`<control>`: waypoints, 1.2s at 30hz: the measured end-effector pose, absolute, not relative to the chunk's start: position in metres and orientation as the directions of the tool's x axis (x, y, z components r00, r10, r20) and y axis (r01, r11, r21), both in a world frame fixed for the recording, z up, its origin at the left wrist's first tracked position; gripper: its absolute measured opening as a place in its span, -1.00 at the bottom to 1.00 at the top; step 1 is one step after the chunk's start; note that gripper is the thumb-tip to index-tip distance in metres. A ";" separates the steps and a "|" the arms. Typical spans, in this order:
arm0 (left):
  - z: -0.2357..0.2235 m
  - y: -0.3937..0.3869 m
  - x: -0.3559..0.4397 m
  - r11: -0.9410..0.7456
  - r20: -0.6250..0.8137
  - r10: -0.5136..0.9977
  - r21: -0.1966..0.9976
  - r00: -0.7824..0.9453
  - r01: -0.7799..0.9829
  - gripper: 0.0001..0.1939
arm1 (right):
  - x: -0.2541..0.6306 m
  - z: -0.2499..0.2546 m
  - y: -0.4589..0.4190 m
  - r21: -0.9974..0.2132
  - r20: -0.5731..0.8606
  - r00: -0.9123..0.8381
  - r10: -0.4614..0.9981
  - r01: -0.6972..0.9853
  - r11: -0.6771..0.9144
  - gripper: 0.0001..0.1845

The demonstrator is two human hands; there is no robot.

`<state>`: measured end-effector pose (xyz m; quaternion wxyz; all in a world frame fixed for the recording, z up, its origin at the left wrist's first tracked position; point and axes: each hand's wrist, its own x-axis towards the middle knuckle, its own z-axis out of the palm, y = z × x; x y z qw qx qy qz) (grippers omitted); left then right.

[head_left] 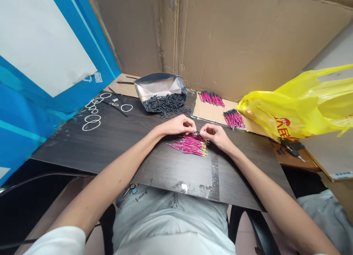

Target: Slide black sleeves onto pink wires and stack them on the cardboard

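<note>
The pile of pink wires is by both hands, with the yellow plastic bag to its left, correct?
Wrong side: the head view shows the yellow plastic bag to the right of the pile of pink wires. The rest is correct.

Dk wood-look table: pile of pink wires nr middle; open container w/ blk tubes at bk, some tubes loose beside it; white rings far L; cardboard sheet bk R; shiny tape strip nr front edge.
</note>
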<state>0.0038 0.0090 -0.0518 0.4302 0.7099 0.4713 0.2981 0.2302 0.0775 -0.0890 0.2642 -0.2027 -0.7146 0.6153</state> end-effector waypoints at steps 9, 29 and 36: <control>-0.051 0.010 0.007 -0.178 0.011 0.932 0.885 0.363 0.429 -0.77 | 0.230 -0.087 0.075 -0.974 0.168 -0.764 0.623 -0.031 0.224 -0.55; -0.050 0.011 0.005 0.029 -0.117 0.932 0.968 0.343 0.250 -0.69 | 0.233 -0.090 0.069 -0.843 0.329 -0.678 0.658 0.104 0.528 -0.71; -0.052 0.010 0.007 -0.022 -0.080 0.932 0.961 0.354 0.276 -0.69 | 0.232 -0.095 0.074 -0.910 0.248 -0.698 0.672 0.070 0.409 -0.70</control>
